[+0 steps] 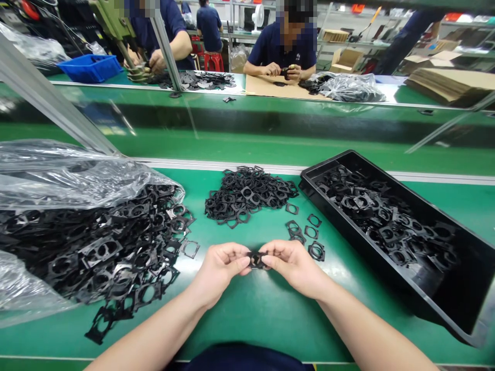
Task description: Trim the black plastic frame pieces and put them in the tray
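Between my two hands is a small black plastic frame with a round opening (257, 259), held just above the green table. My left hand (221, 265) pinches its left end between thumb and fingers. At its right end, the thumb and fingers of my right hand (293, 264) are closed on it too. My fingertips cover both ends of the part. Several similar loose frames (311, 232) lie just beyond my right hand. Straight ahead is a heap of thin black frames (247, 196).
A clear plastic bag (77, 175) spills a large pile of black parts (116, 263) on the left. On the right stands a long black bin (436, 299) with more parts. Behind a low divider (232, 129), co-workers (284, 46) sit near a blue crate (91, 68) and stacked cardboard (452, 85).
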`<state>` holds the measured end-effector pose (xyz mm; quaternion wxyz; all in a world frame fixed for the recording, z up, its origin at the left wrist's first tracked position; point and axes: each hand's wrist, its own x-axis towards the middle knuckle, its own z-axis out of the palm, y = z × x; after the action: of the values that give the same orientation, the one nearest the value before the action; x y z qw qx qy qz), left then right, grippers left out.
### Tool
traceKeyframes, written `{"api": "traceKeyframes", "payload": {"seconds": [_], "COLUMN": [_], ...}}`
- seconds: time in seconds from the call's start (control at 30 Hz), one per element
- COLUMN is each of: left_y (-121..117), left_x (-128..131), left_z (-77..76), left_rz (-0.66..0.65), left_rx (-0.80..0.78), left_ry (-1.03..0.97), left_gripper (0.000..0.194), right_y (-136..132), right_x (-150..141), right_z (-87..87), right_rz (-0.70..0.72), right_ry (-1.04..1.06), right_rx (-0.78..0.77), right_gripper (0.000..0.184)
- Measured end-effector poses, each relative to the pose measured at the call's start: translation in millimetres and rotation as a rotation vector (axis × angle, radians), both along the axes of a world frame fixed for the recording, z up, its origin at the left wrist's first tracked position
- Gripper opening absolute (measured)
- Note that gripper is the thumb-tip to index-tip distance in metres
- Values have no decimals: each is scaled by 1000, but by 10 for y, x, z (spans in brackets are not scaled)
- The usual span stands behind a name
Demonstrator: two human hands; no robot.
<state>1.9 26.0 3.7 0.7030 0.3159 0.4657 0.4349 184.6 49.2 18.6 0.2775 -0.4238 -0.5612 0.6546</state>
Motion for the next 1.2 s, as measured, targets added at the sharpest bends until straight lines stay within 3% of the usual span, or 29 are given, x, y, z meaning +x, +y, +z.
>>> {"api": "traceKeyframes", "payload": {"seconds": [0.17, 0.37, 0.5, 0.7, 0.87, 1.2], "left_y": [1, -16, 22, 48, 42, 19], "left_x": [7, -11, -44, -53, -46, -8], "left_z": [25, 78, 77, 19, 40, 7], "left_rz": [-24, -125, -239, -217, -241, -84], "left_rx": [43, 128, 33, -122, -171, -75], "left_ry": [-49, 269, 147, 40, -25, -109], "left_gripper": [21, 16, 25, 37, 41, 29], "right_y": [-17, -38, -29, -7, -17, -31], "right_x": [13, 15, 7, -4, -7, -40], "right_z": [36, -2, -11, -43, -66, 0], "right_rz": [29, 22, 31, 0, -19, -28], "right_ry": [7, -119, -88, 30, 64, -1], "right_rx": [-17, 92, 69, -37, -52, 22], "right_gripper": [21, 13, 18, 32, 29, 27]}}
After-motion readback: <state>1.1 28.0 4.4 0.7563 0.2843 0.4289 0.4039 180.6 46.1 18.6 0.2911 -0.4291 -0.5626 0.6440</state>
